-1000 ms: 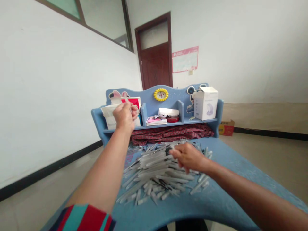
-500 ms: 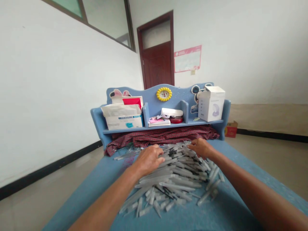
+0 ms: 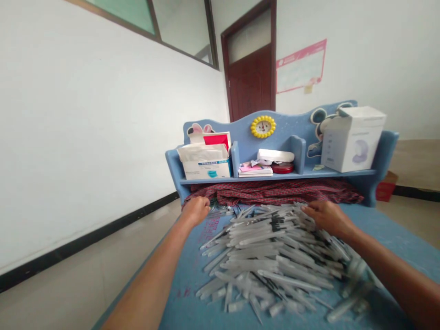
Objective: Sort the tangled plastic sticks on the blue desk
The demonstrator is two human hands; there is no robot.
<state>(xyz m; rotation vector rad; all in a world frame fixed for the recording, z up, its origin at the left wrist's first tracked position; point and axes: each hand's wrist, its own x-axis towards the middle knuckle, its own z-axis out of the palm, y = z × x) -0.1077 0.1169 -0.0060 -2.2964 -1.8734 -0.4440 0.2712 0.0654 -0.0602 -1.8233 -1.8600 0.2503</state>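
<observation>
A large loose pile of translucent pen barrels (image 3: 261,265) and caps is spread over the blue table (image 3: 185,307), with thin black pieces among them. My left hand (image 3: 195,211) is closed at the back left, beside the checked cloth and some thin greenish strands (image 3: 215,205); whatever its fingers hold is hidden. At the far right of the pile, my right hand (image 3: 328,217) has its fingers bent together against the pen pieces. I cannot make out what is between them. Some barrels near the right forearm are blurred.
A crumpled red checked cloth (image 3: 261,193) lies under the blue shelf (image 3: 240,178) along the back. On the shelf stand a mask box (image 3: 206,169), papers (image 3: 255,172), a red round tin (image 3: 282,169) and a white carton (image 3: 354,142). A red box (image 3: 385,187) sits on the floor.
My left hand has left the pile's left side, moved back and left toward the cloth, and closed. My right hand stays at the pile's far right. The whole view has shifted.
</observation>
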